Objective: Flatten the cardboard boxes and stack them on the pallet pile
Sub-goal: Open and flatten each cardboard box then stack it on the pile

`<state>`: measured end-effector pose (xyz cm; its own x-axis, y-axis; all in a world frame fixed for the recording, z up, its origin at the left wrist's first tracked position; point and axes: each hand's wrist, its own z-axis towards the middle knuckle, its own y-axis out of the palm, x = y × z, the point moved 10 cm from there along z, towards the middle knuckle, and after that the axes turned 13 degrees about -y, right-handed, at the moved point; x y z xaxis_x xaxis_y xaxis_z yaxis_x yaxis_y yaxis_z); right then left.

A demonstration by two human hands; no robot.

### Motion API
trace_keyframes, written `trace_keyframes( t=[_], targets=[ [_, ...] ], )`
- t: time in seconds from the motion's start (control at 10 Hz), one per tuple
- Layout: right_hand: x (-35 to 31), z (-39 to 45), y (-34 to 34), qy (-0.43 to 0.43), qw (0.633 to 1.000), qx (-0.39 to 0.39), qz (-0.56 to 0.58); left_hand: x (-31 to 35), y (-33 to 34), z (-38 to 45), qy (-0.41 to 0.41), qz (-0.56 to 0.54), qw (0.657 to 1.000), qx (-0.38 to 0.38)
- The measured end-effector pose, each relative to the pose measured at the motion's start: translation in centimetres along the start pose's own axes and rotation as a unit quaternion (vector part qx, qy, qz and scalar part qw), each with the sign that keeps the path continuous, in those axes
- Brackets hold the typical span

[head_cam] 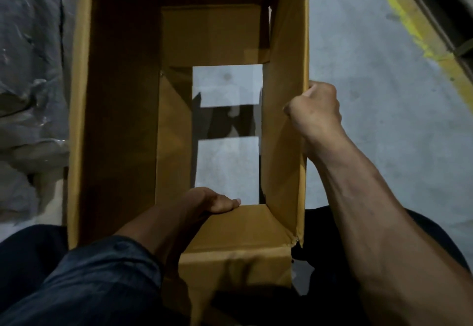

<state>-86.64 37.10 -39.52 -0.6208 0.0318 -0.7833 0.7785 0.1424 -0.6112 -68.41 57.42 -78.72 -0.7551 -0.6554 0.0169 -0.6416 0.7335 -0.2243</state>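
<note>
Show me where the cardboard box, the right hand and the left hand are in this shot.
cardboard box (122, 121): head view, on its inner left wall.
right hand (316, 107): head view, on the back of the fist gripping the right wall's edge.
left hand (212, 201): head view, on the knuckles over the near bottom flap.

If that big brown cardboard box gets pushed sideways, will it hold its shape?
Probably not: the brown cardboard box is open at both ends, floor showing through, so it should fold. Likely light; the right hand steadies it by one wall.
</note>
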Motion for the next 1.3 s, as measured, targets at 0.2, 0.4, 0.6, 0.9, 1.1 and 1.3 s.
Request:
trace_keyframes(
  t=[0.2, 0.4, 0.6, 0.9, 1.1, 1.3],
  targets=[
    [0.4, 0.4, 0.1, -0.005, 1.0, 0.0, 0.008, 2.7, -2.4, -15.1, 0.015, 0.071, 0.997, 0.037],
    [0.5, 0.1, 0.6, 0.007, 1.0, -0.008, 0.003, 3.3, -9.7, -21.4, 0.08, 0.026, 0.969, 0.233],
    [0.5, -1.3, 1.7, 0.032, 0.999, -0.019, -0.009, 0.6, -20.3, -34.4, 0.103, -0.07, 0.822, 0.555],
    [0.8, -3.8, 2.5, 0.049, 0.998, -0.043, 0.013, -10.2, -25.0, -36.5, -0.029, -0.203, 0.796, 0.57],
    [0.6, -4.2, 2.6, 0.038, 0.998, -0.037, 0.024, -12.5, -25.7, -36.3, -0.057, -0.247, 0.795, 0.552],
    [1.3, -3.4, 1.1, 0.038, 0.999, 0.008, 0.007, -12.9, -25.5, -36.0, -0.045, -0.277, 0.784, 0.554]
  ],
)
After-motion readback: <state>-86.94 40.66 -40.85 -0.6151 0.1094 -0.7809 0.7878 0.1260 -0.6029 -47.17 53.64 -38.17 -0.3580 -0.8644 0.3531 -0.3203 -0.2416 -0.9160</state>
